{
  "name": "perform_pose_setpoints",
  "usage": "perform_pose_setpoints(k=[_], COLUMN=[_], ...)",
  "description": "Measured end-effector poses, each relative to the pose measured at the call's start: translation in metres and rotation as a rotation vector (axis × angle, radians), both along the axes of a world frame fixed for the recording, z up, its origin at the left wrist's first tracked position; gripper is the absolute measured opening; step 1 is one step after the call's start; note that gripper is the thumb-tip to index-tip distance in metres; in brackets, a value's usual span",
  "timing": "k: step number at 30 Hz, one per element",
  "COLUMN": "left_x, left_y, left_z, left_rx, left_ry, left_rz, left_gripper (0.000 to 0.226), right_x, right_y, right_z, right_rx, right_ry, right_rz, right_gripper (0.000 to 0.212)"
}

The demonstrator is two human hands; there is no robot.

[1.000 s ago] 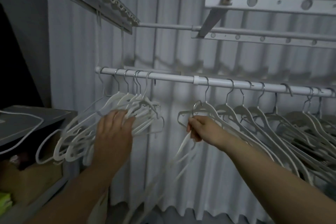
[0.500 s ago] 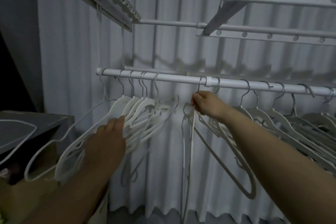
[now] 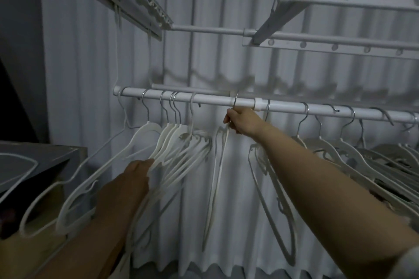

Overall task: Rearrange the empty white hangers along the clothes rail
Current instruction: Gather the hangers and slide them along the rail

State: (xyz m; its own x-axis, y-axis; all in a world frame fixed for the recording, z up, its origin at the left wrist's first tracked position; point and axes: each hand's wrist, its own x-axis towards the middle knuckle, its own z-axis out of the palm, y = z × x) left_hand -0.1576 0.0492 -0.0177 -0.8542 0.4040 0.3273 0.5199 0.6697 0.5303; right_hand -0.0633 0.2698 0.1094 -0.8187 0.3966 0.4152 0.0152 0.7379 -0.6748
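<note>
A white clothes rail [image 3: 210,99] runs across the middle of the view. Several empty white hangers [image 3: 179,140] are bunched at its left end. My left hand [image 3: 129,186] rests against the lower arms of that bunch, fingers extended. My right hand [image 3: 241,120] pinches the neck of one white hanger [image 3: 215,176], whose metal hook sits over the rail near its sleeve joint; this hanger hangs edge-on in the gap. More white hangers [image 3: 353,154] fill the rail to the right, partly hidden behind my right forearm.
A pleated white curtain [image 3: 226,63] hangs behind the rail. Above are upper rails and a folding drying rack [image 3: 317,38]. A dark shelf [image 3: 34,158] with a white cord stands at the left, close to the left bunch.
My right hand rose from chest height up to the rail with its hanger, and the hook now sits over the rail. My left hand slid lower along the left bunch.
</note>
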Motion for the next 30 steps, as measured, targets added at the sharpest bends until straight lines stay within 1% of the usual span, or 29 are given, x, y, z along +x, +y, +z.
perform_pose_setpoints(k=[1,2,4,6,7,9,10,12,15,16,18,20,22,25,28,30], left_x=[-0.003,-0.002,0.014,0.030,0.031,0.030,0.031,0.035,0.046,0.051,0.065,0.081,0.099,0.123,0.143,0.163], left_y=[-0.001,-0.003,-0.010,-0.016,-0.016,-0.016,-0.015,-0.014,-0.012,-0.011,-0.004,0.010,0.028,0.058,0.089,0.110], left_z=[0.001,0.000,-0.002,-0.002,-0.003,0.001,0.005,0.010,0.023,0.028,0.039,0.045,0.047,0.046,0.042,0.041], left_rx=[0.028,0.072,0.154,0.183,0.178,0.169,0.165,0.187,0.285,0.307,0.342,0.376,0.409,0.463,0.482,0.487], left_ry=[-0.035,-0.011,0.102,0.239,0.284,0.292,0.282,0.328,0.369,0.377,0.429,0.440,0.436,0.443,0.394,0.359], left_rz=[-0.021,-0.046,-0.093,-0.084,-0.074,-0.031,-0.016,-0.014,-0.065,-0.101,-0.174,-0.235,-0.285,-0.400,-0.488,-0.530], left_gripper=[0.039,0.041,0.048,0.047,0.045,0.032,0.030,0.028,0.023,0.024,0.045,0.058,0.061,0.058,0.058,0.062], right_x=[-0.002,-0.003,-0.003,-0.002,-0.001,0.001,0.002,0.006,0.017,0.023,0.039,0.059,0.079,0.112,0.148,0.171], right_y=[0.000,0.000,0.001,0.002,0.002,0.002,0.002,0.002,0.003,0.004,0.007,0.011,0.019,0.040,0.069,0.087], right_z=[-0.003,-0.006,-0.011,-0.015,-0.015,-0.016,-0.016,-0.016,-0.020,-0.021,-0.023,-0.024,-0.025,-0.029,-0.038,-0.046], right_rx=[-0.011,-0.026,-0.063,-0.076,-0.075,-0.066,-0.052,0.010,0.116,0.148,0.223,0.298,0.349,0.405,0.447,0.397], right_ry=[-0.006,-0.013,-0.020,-0.019,-0.021,-0.031,-0.035,-0.031,-0.029,-0.019,0.020,0.071,0.121,0.164,0.101,0.039], right_rz=[0.006,0.009,0.009,0.000,-0.011,-0.040,-0.059,-0.100,-0.184,-0.206,-0.237,-0.287,-0.352,-0.445,-0.566,-0.612], right_gripper=[0.044,0.044,0.044,0.044,0.043,0.037,0.032,0.028,0.029,0.030,0.028,0.026,0.026,0.028,0.031,0.032])
